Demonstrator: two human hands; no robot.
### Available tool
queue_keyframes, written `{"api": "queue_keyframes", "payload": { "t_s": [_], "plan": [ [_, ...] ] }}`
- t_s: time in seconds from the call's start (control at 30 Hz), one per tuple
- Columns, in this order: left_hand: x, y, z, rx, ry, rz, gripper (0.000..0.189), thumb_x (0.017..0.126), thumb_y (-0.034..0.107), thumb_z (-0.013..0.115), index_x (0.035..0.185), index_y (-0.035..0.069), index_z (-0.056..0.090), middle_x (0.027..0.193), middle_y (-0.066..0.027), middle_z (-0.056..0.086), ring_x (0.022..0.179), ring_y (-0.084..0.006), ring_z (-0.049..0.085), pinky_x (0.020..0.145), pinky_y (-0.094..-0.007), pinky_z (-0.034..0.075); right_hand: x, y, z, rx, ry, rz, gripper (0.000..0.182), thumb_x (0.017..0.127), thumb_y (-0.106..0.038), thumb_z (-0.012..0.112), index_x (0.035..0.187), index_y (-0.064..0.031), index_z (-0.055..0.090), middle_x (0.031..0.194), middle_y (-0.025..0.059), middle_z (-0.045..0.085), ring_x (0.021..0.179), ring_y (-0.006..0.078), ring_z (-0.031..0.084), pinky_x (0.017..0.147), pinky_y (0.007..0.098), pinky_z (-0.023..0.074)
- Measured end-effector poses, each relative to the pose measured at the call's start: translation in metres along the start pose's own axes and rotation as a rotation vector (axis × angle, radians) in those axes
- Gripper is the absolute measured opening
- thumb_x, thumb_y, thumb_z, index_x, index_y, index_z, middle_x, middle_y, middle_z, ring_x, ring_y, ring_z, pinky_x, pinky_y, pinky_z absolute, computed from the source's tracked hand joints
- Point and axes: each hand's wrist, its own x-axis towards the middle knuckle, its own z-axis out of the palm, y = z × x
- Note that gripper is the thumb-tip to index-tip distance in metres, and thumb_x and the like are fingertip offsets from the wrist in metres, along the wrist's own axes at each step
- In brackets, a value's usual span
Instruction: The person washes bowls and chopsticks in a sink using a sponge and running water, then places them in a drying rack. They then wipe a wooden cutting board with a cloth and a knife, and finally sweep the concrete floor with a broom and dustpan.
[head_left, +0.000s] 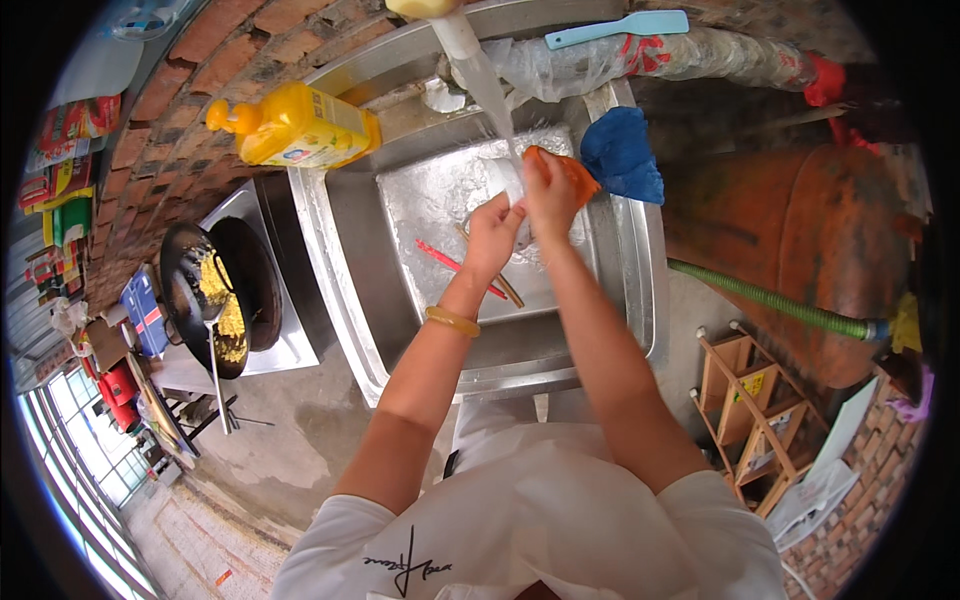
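Over a stainless steel sink (352, 247), water runs from a tap (457, 37) towards my two hands. My left hand (493, 232) grips the near edge of a whitish, partly see-through bowl or cup (504, 178). In my right hand (550, 195) is an orange cloth (581, 180), pressed at the right side of that vessel. Below my hands, a red stick (442, 256) and a brown chopstick-like stick (511, 291) cross on the wet sink bottom, partly behind my left wrist. A blue cloth (624, 156) hangs over the sink's right rim.
A yellow pump bottle (307, 127) stands at the upper left rim. A light blue spatula-like tool (622, 28) lies on a plastic-wrapped pipe (675, 64) behind. At left, a wok (187, 285) holds yellow food and a ladle. A green hose (765, 296) and wooden rack (757, 420) are at right.
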Motion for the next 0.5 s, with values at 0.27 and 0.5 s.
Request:
{"api": "queue_keyframes", "payload": {
  "t_s": [0.27,0.5],
  "plan": [
    [0.021,0.019,-0.014,0.872,-0.063,0.168,0.017,0.081,0.024,0.056,0.082,0.008,0.062,0.069,-0.0136,0.059,0.059,-0.0287,0.055,0.058,-0.0341,0.045,0.021,0.034,-0.007,0.494,-0.335,0.525,0.042,0.076,-0.039,0.063,0.09,0.0015,0.06,0.079,0.0079,0.06,0.063,0.0174,0.057,0.056,0.0336,0.0452],
    [0.006,0.024,-0.024,1.136,-0.333,0.34,0.012,0.077,0.022,0.057,0.08,0.013,0.065,0.081,-0.0068,0.062,0.085,-0.0298,0.055,0.07,-0.0388,0.046,0.016,0.027,-0.021,0.425,-0.469,0.769,0.021,0.068,-0.006,0.056,0.086,0.005,0.055,0.078,0.0136,0.056,0.06,0.022,0.056,0.05,0.0333,0.0451]
  ]
}}
